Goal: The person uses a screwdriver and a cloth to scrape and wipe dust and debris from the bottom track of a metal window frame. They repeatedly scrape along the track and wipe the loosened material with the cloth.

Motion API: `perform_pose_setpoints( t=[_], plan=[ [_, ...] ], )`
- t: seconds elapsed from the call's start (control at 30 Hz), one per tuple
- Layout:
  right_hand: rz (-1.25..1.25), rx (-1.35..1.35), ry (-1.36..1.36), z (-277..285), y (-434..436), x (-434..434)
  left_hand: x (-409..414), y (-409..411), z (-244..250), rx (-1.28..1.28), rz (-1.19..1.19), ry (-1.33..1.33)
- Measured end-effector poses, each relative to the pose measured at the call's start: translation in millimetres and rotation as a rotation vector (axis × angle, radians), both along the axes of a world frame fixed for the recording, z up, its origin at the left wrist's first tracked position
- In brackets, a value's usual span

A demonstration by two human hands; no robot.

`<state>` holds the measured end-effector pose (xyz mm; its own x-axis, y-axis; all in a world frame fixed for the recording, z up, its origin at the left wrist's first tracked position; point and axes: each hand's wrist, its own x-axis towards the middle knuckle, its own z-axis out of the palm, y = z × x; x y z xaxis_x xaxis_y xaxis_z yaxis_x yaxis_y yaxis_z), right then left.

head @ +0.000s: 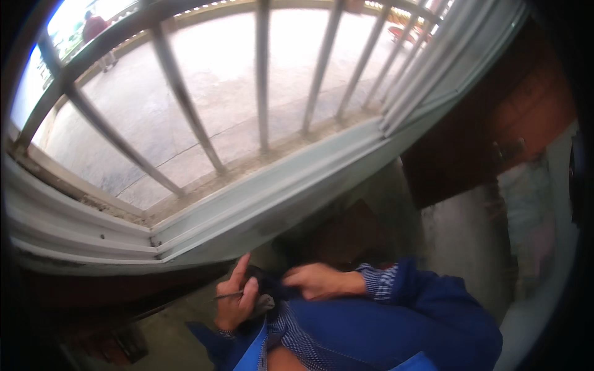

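My left hand is just below the window sill, index finger pointing up, with a thin dark stick-like tool held across it by the thumb. To its right, my right hand is curled in front of my blue jacket, its fingertips at a dark, blurred item or cloth; whether it grips this cannot be told. A small greyish cloth-like thing lies beside my left wrist. The patterned cuff of my right sleeve shows at the wrist.
A white window frame with metal bars stands before me. Outside, on a paved yard, a person is at the upper left. A reddish-brown wooden panel is at the right. Dark furniture is partly visible at the lower left.
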<state>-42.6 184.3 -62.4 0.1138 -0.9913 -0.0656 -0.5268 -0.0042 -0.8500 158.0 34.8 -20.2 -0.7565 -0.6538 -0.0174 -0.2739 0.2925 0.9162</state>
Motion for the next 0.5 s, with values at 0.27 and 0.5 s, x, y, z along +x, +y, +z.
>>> perform_pose_setpoints(
  t=[0.27, 0.5],
  plan=[
    [-0.035, 0.386, -0.018, 44, 26, -55, -26, -13, 7, -0.121, -0.779, -0.337],
    [-0.718, 0.477, 0.360, 40, 117, -111, -10, -15, 16, -0.238, -0.808, -0.222]
  ],
)
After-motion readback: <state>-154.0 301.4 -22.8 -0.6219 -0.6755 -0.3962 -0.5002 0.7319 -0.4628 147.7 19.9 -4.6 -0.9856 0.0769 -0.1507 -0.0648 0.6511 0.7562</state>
